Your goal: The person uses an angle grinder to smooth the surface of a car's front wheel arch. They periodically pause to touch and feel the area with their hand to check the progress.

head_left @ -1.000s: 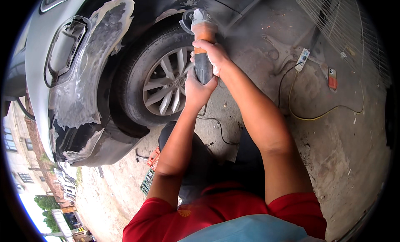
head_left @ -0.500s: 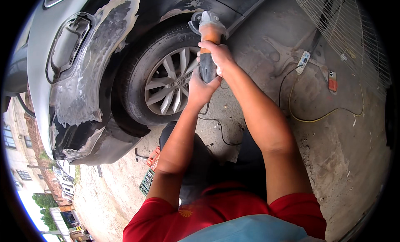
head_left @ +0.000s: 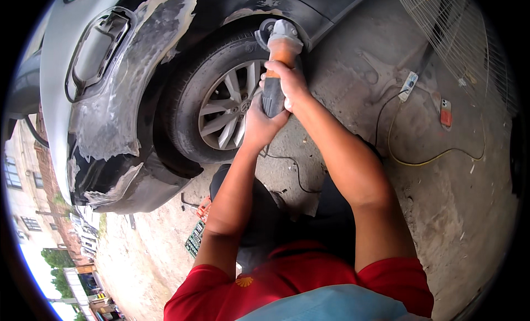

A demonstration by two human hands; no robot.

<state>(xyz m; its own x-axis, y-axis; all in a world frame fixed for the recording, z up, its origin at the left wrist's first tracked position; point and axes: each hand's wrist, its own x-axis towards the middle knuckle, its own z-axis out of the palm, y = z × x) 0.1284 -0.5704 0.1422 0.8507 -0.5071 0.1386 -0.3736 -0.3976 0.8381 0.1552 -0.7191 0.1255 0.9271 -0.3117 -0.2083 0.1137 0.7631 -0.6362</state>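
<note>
Grinder (head_left: 281, 51): held out in front of us, over the top of the tire (head_left: 185, 111), its pale head near the wheel arch (head_left: 251, 13) — we cannot tell whether the disc (head_left: 268, 29) touches it.
Left grip (head_left: 259, 123): clasped around the grinder's dark rear end.
Right grip (head_left: 288, 83): wrapped about its orange middle, just ahead of our left.
Car (head_left: 105, 125): scraped grey patches left of the wheel (head_left: 234, 108).
Floor (head_left: 353, 111), to our right: a power strip (head_left: 408, 85) — and a phone (head_left: 446, 112) near it.
</note>
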